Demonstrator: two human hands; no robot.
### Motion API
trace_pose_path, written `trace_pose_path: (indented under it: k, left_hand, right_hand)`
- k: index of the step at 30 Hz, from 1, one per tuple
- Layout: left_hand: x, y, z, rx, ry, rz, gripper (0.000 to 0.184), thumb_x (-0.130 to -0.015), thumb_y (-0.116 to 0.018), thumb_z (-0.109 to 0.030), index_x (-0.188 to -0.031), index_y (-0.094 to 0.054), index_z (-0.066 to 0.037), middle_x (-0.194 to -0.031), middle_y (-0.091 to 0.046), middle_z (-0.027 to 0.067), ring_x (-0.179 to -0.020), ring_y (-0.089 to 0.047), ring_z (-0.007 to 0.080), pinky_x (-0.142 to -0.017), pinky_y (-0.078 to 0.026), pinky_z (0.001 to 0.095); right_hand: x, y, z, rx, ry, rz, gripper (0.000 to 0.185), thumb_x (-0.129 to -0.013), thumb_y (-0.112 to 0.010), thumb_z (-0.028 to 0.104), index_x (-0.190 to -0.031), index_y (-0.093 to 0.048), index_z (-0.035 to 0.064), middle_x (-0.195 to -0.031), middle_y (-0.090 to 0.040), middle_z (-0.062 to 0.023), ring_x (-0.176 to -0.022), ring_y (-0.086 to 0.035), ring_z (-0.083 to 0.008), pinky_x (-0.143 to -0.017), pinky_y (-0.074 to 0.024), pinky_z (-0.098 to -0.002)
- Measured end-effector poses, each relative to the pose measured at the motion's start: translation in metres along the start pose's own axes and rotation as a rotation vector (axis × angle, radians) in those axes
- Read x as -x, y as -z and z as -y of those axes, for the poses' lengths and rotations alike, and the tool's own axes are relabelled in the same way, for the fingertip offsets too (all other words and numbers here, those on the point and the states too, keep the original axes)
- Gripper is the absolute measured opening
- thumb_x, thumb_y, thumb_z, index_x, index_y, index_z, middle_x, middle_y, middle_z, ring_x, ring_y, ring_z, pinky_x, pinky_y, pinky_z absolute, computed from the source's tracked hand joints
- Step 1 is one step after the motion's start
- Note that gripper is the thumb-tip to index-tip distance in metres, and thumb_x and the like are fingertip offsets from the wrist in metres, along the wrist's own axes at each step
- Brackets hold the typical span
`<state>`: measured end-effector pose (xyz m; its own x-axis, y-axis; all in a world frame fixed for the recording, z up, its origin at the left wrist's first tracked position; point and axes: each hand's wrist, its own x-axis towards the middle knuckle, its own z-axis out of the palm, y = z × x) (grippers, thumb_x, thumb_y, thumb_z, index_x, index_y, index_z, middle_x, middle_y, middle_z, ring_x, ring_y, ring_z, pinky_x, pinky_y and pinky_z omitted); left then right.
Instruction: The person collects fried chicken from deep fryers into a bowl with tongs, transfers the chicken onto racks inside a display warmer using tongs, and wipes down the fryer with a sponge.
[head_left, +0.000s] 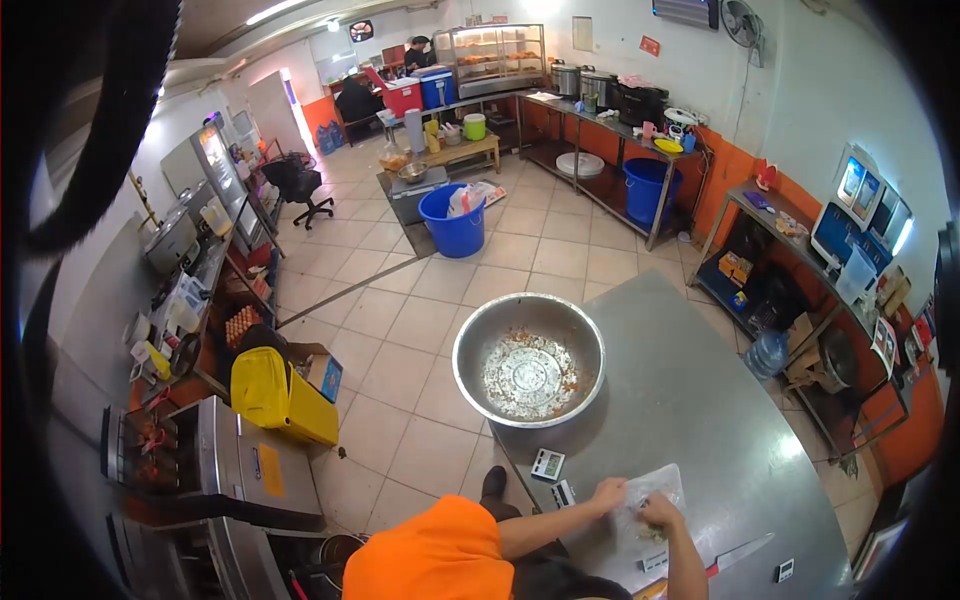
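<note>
A clear plastic bag or sheet [668, 488] lies on the steel table [690, 370], with a small greenish-brown heap [652, 532] on or in it. My left hand [609, 495] is at the bag's upper left edge, its fingers bent together. My right hand [659, 511] is over the middle of the bag, just above the heap, with its fingers curled; what is between them is too small to make out. Below the bag lies a knife [745, 550] with a red handle. A large steel bowl [529, 360] with bits of food residue stands at the table's left edge.
Small white digital devices [547, 464] lie left of the bag, another [785, 570] at the lower right. On the floor stand a blue tub [452, 222] and a yellow bin [285, 395]. Shelving [810, 250] lines the right wall. A person [417, 55] is far back.
</note>
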<state>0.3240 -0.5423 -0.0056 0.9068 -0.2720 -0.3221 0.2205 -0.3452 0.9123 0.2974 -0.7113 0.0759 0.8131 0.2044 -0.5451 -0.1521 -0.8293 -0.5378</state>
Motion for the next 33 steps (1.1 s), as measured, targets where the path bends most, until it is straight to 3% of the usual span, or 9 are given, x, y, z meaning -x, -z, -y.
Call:
trace_pose_path:
  k: [4, 8, 9, 11, 16, 20, 26, 29, 33]
  left_hand:
    - [-0.002, -0.008, 0.007, 0.044, -0.023, -0.126, 0.027, -0.089, -0.047, -0.021, -0.097, -0.065, -0.003, -0.097, -0.064, 0.0221, -0.093, -0.062, 0.0394, -0.079, -0.047, 0.0446]
    - [-0.036, -0.021, 0.088, -0.381, -0.381, 0.008, 0.029, -0.093, -0.046, -0.019, -0.09, -0.065, 0.003, -0.088, -0.066, 0.0239, -0.079, -0.064, 0.0351, -0.071, -0.048, 0.0462]
    - [-0.007, -0.002, 0.029, 0.035, -0.001, 0.012, 0.027, -0.092, -0.049, -0.017, -0.087, -0.065, 0.004, -0.082, -0.066, 0.0233, -0.073, -0.063, 0.0309, -0.068, -0.048, 0.0453]
    - [0.006, 0.016, -0.006, 0.077, 0.042, 0.071, 0.026, -0.091, -0.05, -0.016, -0.1, -0.065, 0.004, -0.089, -0.067, 0.0194, -0.084, -0.063, 0.0298, -0.079, -0.048, 0.0395]
    - [0.019, 0.062, -0.035, -0.131, -0.221, -0.047, 0.029, -0.092, -0.053, -0.018, -0.111, -0.062, 0.002, -0.113, -0.063, 0.0168, -0.106, -0.058, 0.0263, -0.094, -0.042, 0.0348]
    - [0.041, 0.118, -0.05, 0.057, -0.197, -0.039, 0.025, -0.094, -0.052, -0.013, -0.113, -0.059, 0.001, -0.111, -0.062, 0.0102, -0.106, -0.057, 0.0197, -0.094, -0.042, 0.0324]
    - [0.095, 0.191, -0.083, 0.295, -0.101, -0.259, 0.026, -0.095, -0.054, -0.016, -0.115, -0.059, 0.0, -0.111, -0.06, 0.0046, -0.098, -0.057, 0.0118, -0.082, -0.047, 0.0267]
    - [0.114, 0.228, -0.051, 0.25, -0.068, -0.412, 0.024, -0.095, -0.056, -0.018, -0.113, -0.061, -0.004, -0.102, -0.061, 0.0033, -0.087, -0.055, 0.0086, -0.072, -0.047, 0.024]
    - [0.146, 0.279, 0.04, 0.233, 0.008, -0.621, 0.021, -0.092, -0.058, -0.019, -0.107, -0.064, -0.006, -0.084, -0.064, 0.0023, -0.071, -0.055, 0.0089, -0.061, -0.047, 0.0257]
  right_hand:
    - [-0.002, -0.017, -0.021, 0.23, 0.12, -0.286, 0.026, -0.069, -0.063, 0.015, -0.089, -0.066, -0.0005, -0.082, -0.065, -0.0244, -0.081, -0.064, -0.0385, -0.07, -0.0496, -0.0449]
    - [0.032, -0.007, -0.012, 0.079, 0.142, -0.393, 0.031, -0.071, -0.059, 0.016, -0.097, -0.064, 0.0007, -0.095, -0.064, -0.0237, -0.088, -0.062, -0.0381, -0.076, -0.0502, -0.0439]
    - [0.044, 0.005, -0.001, 0.033, 0.086, -0.43, 0.036, -0.071, -0.06, 0.018, -0.103, -0.064, 0.0014, -0.103, -0.063, -0.0225, -0.093, -0.062, -0.0366, -0.082, -0.0497, -0.0415]
    - [0.072, 0.022, 0.004, -0.255, 0.133, -0.611, 0.041, -0.072, -0.067, 0.016, -0.111, -0.065, 0.0055, -0.104, -0.065, -0.0168, -0.096, -0.061, -0.0324, -0.088, -0.0481, -0.0385]
    - [0.095, 0.028, -0.022, -0.277, -0.083, -0.654, 0.04, -0.07, -0.072, 0.017, -0.109, -0.067, 0.0094, -0.102, -0.063, -0.0137, -0.098, -0.06, -0.029, -0.088, -0.0476, -0.0361]
    - [0.082, 0.016, -0.023, -0.656, 0.023, -0.668, 0.039, -0.069, -0.074, 0.019, -0.105, -0.068, 0.007, -0.098, -0.063, -0.0148, -0.095, -0.06, -0.0305, -0.086, -0.0478, -0.0377]
    - [0.066, 0.002, -0.034, -0.103, 0.066, -0.736, 0.033, -0.074, -0.07, 0.022, -0.102, -0.068, 0.0044, -0.102, -0.065, -0.0168, -0.096, -0.06, -0.0346, -0.087, -0.0468, -0.0378]
    - [0.068, 0.004, -0.039, -0.276, 0.015, -0.684, 0.033, -0.079, -0.068, 0.025, -0.104, -0.067, 0.0045, -0.109, -0.063, -0.0165, -0.102, -0.059, -0.0336, -0.089, -0.0461, -0.0393]
    - [0.084, 0.02, -0.032, -0.351, -0.01, -0.783, 0.035, -0.085, -0.061, 0.02, -0.11, -0.064, -0.0049, -0.095, -0.068, -0.0161, -0.085, -0.065, -0.0226, -0.074, -0.0515, -0.0327]
